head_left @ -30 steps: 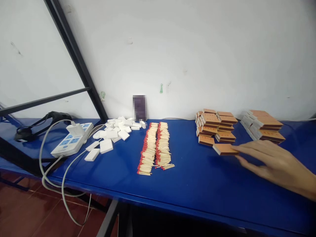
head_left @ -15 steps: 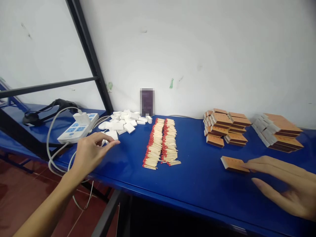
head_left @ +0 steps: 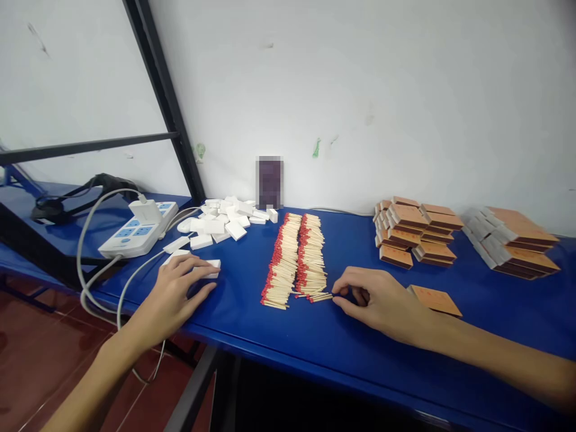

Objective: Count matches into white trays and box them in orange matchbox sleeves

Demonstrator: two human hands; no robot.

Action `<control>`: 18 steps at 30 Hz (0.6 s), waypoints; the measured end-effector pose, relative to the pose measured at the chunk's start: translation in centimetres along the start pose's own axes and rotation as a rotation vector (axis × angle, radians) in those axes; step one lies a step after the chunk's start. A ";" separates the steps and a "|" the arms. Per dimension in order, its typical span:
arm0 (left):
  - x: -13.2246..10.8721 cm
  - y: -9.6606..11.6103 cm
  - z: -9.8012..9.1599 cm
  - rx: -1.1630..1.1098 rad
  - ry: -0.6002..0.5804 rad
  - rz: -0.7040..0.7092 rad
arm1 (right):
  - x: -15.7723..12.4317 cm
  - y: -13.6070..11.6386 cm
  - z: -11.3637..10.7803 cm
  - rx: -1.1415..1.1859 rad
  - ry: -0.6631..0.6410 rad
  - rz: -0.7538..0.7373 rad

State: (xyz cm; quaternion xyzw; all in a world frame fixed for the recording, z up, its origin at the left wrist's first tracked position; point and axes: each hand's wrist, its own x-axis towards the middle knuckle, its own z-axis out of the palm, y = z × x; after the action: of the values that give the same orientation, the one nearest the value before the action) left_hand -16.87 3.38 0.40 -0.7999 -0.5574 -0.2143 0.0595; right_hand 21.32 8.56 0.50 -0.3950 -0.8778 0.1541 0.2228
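My left hand (head_left: 180, 291) rests palm down at the near side of the white trays. Its fingers reach over a small white matchbox tray (head_left: 215, 268), and the thumb is apart from them. My right hand (head_left: 380, 300) pinches with thumb and forefinger at the plain ends of a few loose matches (head_left: 318, 296). These lie at the near end of the right row of red-tipped matches (head_left: 311, 252). Alongside is a left row of matches (head_left: 282, 258). Behind my right wrist lies a single matchbox cover (head_left: 435, 299), partly hidden by the forearm.
White trays (head_left: 225, 219) lie heaped near the wall. Stacked matchbox covers (head_left: 407, 216) and another stack of covers (head_left: 522, 225) stand at right. A white power strip (head_left: 137, 234) with cables sits left by a black metal post (head_left: 166, 90). The blue table's front edge (head_left: 288, 354) runs below.
My right hand has left the matchbox cover and moved left to the loose matches. My left hand has come down and spread over a white tray, which now lies nearer the front.
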 end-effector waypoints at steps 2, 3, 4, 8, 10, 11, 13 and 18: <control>-0.5 0.5 0.1 -0.071 0.001 0.018 | 0.1 -0.1 -0.2 0.012 -0.027 0.030; -0.6 0.7 0.2 -0.086 -0.001 0.001 | 0.2 -0.1 -0.3 0.017 -0.038 0.041; -0.7 0.8 0.3 -0.087 -0.008 -0.024 | 0.4 -0.2 -0.3 0.021 -0.049 0.050; -0.6 0.4 0.6 -0.060 -0.113 -0.075 | 0.6 -0.4 -0.2 0.039 -0.080 0.073; -0.5 0.4 0.4 -0.092 -0.140 -0.082 | 0.4 -0.5 -0.1 0.050 -0.087 0.076; -0.5 0.7 0.2 -0.128 -0.117 -0.091 | 0.2 -0.5 -0.1 0.056 -0.090 0.071; -0.6 2.1 -0.4 -0.251 0.003 -0.121 | -0.3 -0.7 0.0 0.063 -0.091 0.052; -0.8 9.8 -0.7 -0.785 0.136 -0.103 | -0.9 -1.3 0.7 0.042 -0.035 -0.003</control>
State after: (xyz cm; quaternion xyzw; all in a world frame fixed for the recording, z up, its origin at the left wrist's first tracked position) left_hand -8.35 -1.16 2.09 -0.7168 -0.4675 -0.4662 -0.2246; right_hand 20.69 6.94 0.25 -0.3863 -0.8787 0.1790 0.2159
